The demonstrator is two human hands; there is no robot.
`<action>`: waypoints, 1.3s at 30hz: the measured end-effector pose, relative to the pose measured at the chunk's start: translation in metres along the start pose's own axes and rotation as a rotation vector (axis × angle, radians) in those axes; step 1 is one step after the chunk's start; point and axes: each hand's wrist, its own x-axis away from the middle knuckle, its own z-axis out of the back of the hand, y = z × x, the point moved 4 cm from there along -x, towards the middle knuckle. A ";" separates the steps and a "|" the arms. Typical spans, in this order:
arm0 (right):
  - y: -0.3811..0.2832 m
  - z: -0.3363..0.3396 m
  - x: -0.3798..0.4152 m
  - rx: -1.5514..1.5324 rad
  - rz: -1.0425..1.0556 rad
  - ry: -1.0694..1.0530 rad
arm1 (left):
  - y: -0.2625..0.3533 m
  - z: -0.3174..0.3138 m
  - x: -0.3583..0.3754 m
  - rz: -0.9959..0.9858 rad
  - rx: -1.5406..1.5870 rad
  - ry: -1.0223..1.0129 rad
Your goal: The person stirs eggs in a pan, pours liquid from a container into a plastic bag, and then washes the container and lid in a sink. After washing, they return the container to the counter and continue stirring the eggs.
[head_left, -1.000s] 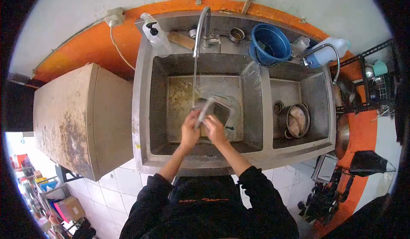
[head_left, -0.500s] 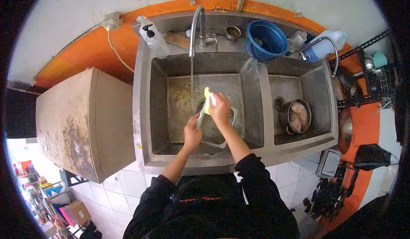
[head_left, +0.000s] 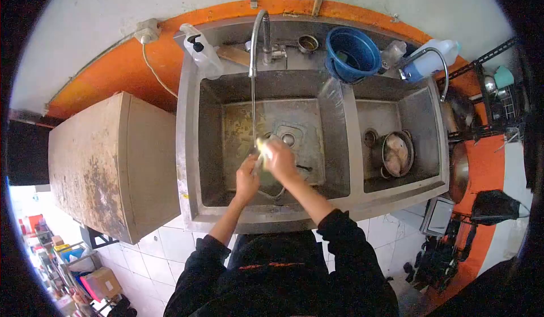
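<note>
Over the large left sink basin, my left hand is closed on the edge of a pale, see-through thing with a thin rim, which looks like a clear container. Its exact kind is hard to make out. My right hand is closed and smeared by motion, pressing a yellow-and-white sponge against that edge close to my left fingers. Water runs from the curved faucet down just beyond both hands. A drain shows on the basin floor, with a small dark piece nearer me.
In the right basin sits a pot with pale pieces like raw meat. A blue bucket, a small metal bowl, a white bottle and a blue-and-white jug line the back ledge. A worn cabinet stands left.
My right hand and the sponge have moved left and toward me along the edge. My left hand has shifted slightly left and nearer. The drain is now uncovered to view.
</note>
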 end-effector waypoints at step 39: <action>0.028 -0.064 0.004 -0.816 -0.822 0.420 | -0.035 0.020 -0.007 0.016 0.015 0.059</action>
